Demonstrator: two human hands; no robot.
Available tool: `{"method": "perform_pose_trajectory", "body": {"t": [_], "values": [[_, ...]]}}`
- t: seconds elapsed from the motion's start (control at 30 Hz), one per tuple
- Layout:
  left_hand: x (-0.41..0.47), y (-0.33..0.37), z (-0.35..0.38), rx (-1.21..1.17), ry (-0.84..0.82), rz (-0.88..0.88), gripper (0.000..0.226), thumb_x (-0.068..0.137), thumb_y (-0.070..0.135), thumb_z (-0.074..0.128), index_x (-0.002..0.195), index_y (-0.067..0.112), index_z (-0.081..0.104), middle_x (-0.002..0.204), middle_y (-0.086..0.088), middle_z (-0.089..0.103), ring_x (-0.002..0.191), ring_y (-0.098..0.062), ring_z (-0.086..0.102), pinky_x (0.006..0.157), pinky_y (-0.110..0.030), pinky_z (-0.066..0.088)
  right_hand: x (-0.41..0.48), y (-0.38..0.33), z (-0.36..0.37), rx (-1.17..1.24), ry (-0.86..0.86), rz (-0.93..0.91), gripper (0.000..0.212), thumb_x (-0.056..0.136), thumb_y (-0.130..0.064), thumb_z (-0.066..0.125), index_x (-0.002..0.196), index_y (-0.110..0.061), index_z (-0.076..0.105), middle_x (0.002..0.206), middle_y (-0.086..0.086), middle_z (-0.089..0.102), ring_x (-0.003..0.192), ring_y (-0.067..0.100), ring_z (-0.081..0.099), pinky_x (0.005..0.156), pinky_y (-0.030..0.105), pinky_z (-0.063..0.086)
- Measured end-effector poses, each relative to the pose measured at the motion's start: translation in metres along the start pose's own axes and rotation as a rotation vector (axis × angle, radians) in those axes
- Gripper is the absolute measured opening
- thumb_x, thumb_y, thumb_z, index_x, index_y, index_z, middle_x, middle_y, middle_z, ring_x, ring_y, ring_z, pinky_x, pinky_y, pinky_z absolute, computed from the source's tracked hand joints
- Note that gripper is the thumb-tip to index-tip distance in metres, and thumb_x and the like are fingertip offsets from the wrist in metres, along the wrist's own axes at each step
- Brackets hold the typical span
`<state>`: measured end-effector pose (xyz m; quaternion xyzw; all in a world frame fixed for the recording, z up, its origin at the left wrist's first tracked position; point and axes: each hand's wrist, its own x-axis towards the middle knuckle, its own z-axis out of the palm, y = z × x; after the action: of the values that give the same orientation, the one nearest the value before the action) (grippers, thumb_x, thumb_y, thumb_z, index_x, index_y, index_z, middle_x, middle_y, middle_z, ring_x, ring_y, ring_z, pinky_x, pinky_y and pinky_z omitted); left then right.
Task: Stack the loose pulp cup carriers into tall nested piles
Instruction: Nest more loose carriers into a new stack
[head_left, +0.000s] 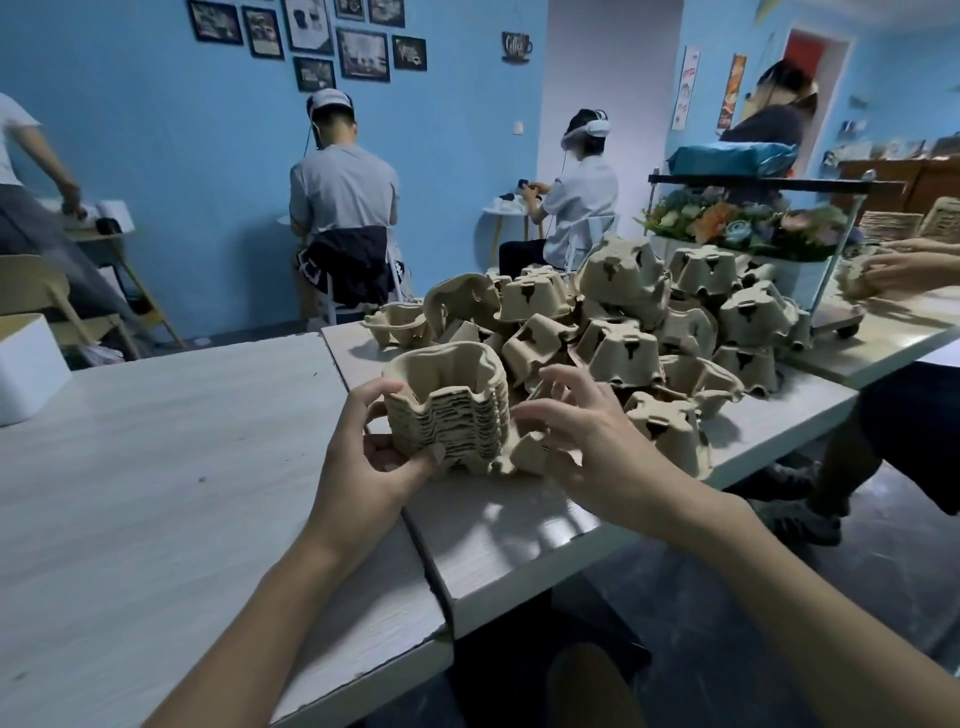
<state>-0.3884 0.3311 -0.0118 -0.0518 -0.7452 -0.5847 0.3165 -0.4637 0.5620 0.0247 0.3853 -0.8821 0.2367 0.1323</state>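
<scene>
A nested stack (449, 415) of pulp carriers stands on a pale table (519, 525), just beside a loose heap (649, 322). The stack could lean or spill if the next carrier goes on turned the wrong way, and a careless pull might bring the heap sliding down. The left hand (371, 457) grips the stack, thumb on its front, fingers curled round its left side. The right hand (587, 431) hovers close by, fingers spread, holding nothing, above a loose carrier (530, 449)
</scene>
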Motion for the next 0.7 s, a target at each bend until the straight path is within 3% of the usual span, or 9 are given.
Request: {"method": "perform_pose_trajectory", "body": {"t": [0.13, 0.23, 0.33, 0.47, 0.53, 0.63, 0.7], "values": [[0.000, 0.000, -0.004, 0.013, 0.011, -0.003, 0.062, 0.079, -0.003, 0.079, 0.116, 0.038, 0.051, 0.110, 0.006, 0.065, 0.085, -0.030, 0.070, 0.075, -0.038, 0.061, -0.006, 0.003, -0.001, 0.023, 0.032, -0.047, 0.032, 0.087, -0.035, 0.063, 0.117, -0.025, 0.063, 0.138, -0.005, 0.038, 0.116, 0.022, 0.042, 0.097, 0.037, 0.047], [0.001, 0.000, -0.006, 0.035, 0.017, -0.006, 0.060, 0.080, -0.002, 0.079, 0.117, 0.035, 0.050, 0.110, 0.002, 0.064, 0.085, -0.026, 0.071, 0.074, -0.036, 0.061, -0.009, 0.004, -0.004, 0.014, 0.134, -0.097, 0.011, 0.086, -0.014, 0.072, 0.097, -0.015, 0.069, 0.117, -0.006, 0.054, 0.100, 0.016, 0.054, 0.085, 0.027, 0.048], [0.003, -0.001, -0.011, 0.045, 0.030, -0.025, 0.059, 0.080, -0.003, 0.078, 0.117, 0.033, 0.049, 0.111, -0.004, 0.063, 0.082, -0.030, 0.070, 0.075, -0.044, 0.061, -0.013, 0.005, -0.009, 0.019, 0.260, -0.059, 0.013, 0.082, -0.004, 0.076, 0.089, -0.013, 0.070, 0.107, -0.005, 0.059, 0.094, 0.014, 0.059, 0.080, 0.023, 0.051], [0.011, -0.006, -0.019, 0.073, 0.027, -0.039, 0.059, 0.080, -0.003, 0.077, 0.117, 0.032, 0.048, 0.114, -0.006, 0.061, 0.081, -0.033, 0.070, 0.077, -0.049, 0.060, -0.008, -0.001, -0.019, 0.111, 0.507, -0.010, 0.016, 0.080, 0.002, 0.075, 0.092, -0.005, 0.069, 0.109, 0.003, 0.061, 0.093, 0.014, 0.059, 0.080, 0.014, 0.049], [0.015, -0.009, -0.019, 0.082, 0.007, -0.044, 0.059, 0.080, -0.003, 0.077, 0.119, 0.030, 0.047, 0.114, -0.007, 0.060, 0.082, -0.035, 0.069, 0.075, -0.046, 0.060, 0.002, -0.010, -0.023, 0.227, 0.594, 0.008, 0.012, 0.082, 0.002, 0.073, 0.092, -0.005, 0.069, 0.114, 0.005, 0.058, 0.095, 0.006, 0.058, 0.082, 0.008, 0.045], [0.020, -0.011, -0.018, 0.102, -0.028, -0.036, 0.060, 0.081, 0.003, 0.080, 0.120, 0.034, 0.046, 0.113, -0.003, 0.059, 0.077, -0.027, 0.067, 0.070, -0.036, 0.059, 0.025, -0.025, -0.018, 0.354, 0.641, -0.011, 0.015, 0.081, 0.004, 0.071, 0.091, -0.007, 0.069, 0.117, 0.006, 0.056, 0.100, -0.006, 0.054, 0.084, 0.008, 0.044], [0.022, -0.013, -0.018, 0.129, -0.047, -0.034, 0.063, 0.081, 0.011, 0.081, 0.121, 0.041, 0.044, 0.118, 0.003, 0.056, 0.081, -0.022, 0.066, 0.066, -0.030, 0.057, 0.042, -0.035, -0.009, 0.391, 0.604, -0.050, 0.014, 0.082, 0.003, 0.071, 0.092, -0.007, 0.069, 0.115, 0.005, 0.056, 0.100, -0.004, 0.055, 0.084, 0.008, 0.044]]}}
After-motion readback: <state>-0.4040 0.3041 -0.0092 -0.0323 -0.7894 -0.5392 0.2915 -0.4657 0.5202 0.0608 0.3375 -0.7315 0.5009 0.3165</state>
